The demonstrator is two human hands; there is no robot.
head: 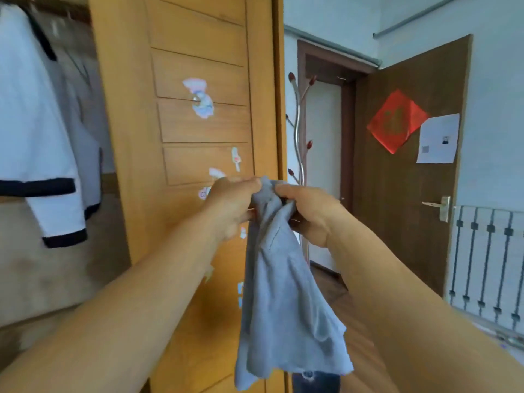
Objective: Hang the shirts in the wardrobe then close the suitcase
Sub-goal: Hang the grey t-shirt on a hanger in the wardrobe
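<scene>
The grey shirt (283, 293) hangs soft and floppy in front of the wardrobe door (198, 123), pinched at its top by the left hand (229, 208) and right hand (309, 214), so it looks light and best held there.

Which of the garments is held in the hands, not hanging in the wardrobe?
The grey shirt, gripped at its top by the left hand and right hand; the white jacket with dark trim hangs at left.

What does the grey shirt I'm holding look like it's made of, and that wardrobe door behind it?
Grey shirt: soft matte fabric, probably cotton knit; it drapes in loose folds. Wardrobe door: light wood or wood-look laminate, going by grain lines and a slight sheen.
</scene>
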